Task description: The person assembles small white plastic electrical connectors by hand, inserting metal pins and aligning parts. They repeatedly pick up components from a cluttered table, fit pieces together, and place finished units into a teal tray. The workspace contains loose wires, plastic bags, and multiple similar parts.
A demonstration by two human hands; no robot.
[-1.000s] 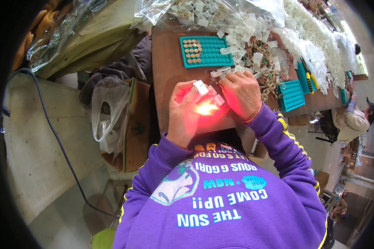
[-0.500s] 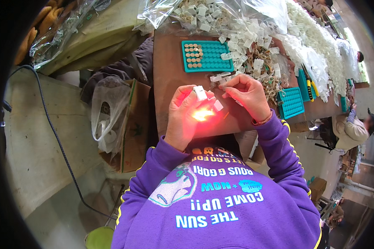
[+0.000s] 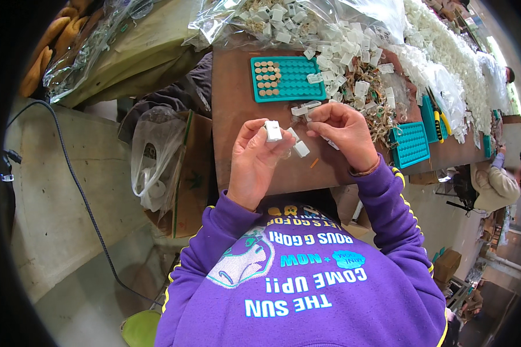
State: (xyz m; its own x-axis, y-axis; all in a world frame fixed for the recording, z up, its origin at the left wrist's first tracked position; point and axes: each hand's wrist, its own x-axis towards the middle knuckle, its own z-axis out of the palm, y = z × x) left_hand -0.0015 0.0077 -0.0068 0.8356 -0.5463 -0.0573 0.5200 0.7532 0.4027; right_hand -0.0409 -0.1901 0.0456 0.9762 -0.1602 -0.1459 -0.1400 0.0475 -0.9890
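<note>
My left hand (image 3: 252, 165) is closed on a small white plastic case (image 3: 273, 131), held between thumb and fingertips above the brown table. To its right, my right hand (image 3: 344, 132) is pinched closed; whatever lies between its fingertips is too small to make out. Another white case (image 3: 300, 148) lies on the table between the two hands. Beyond them sits a teal tray (image 3: 301, 95) with round hollows, its left part filled with several coin-like metal discs (image 3: 266, 77). Some white cases (image 3: 305, 108) lie just past my right fingertips.
A heap of white cases (image 3: 336, 55) and tangled wires (image 3: 379, 101) covers the table's far right. Another teal tray (image 3: 410, 144) and yellow-black pliers (image 3: 437, 118) lie to the right. A carton (image 3: 191, 179) with a plastic bag stands left. Another person (image 3: 498, 182) sits far right.
The bright red glow beneath my left hand has gone out. My left hand and its white case have shifted slightly left and down; my right hand has stayed almost in place.
</note>
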